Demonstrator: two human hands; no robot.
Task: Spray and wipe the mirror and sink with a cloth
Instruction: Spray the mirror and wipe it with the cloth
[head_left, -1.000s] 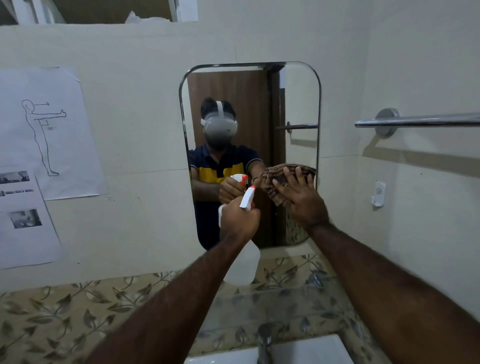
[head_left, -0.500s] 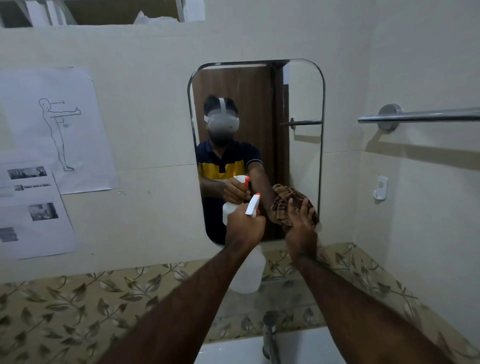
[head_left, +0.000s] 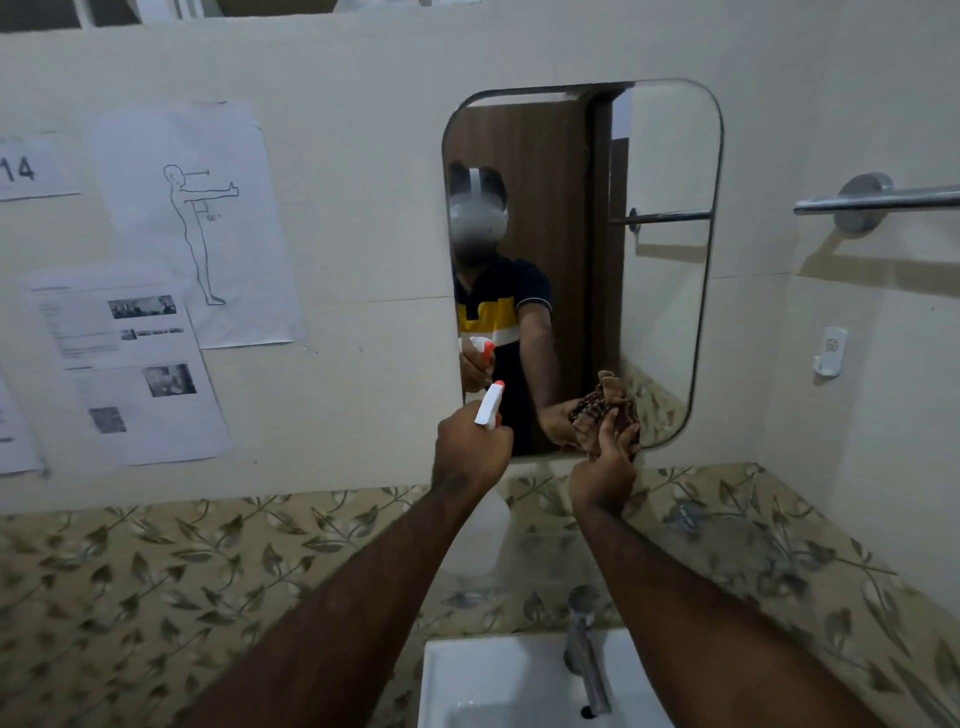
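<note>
Nearest you, the sink (head_left: 498, 675) looks untouched, so it is still to do. Your left hand (head_left: 470, 449) grips the spray bottle (head_left: 480, 540), nozzle toward the mirror (head_left: 665, 291). Your right hand (head_left: 605, 467) clutches the cloth (head_left: 602, 410) at the mirror's lower edge; wiping seems underway there.

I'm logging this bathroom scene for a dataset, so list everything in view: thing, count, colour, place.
mirror: 1, silver-edged, wall centre
cloth: 1, brown patterned, at mirror's lower edge
spray bottle: 1, white with orange tip, before mirror
sink: 1, white, bottom centre
tap: 1, metal, on sink
towel bar: 1, chrome, right wall
hook: 1, white, right wall
paper sheets: several, white, left wall
left hand: holds spray bottle
right hand: holds cloth
</note>
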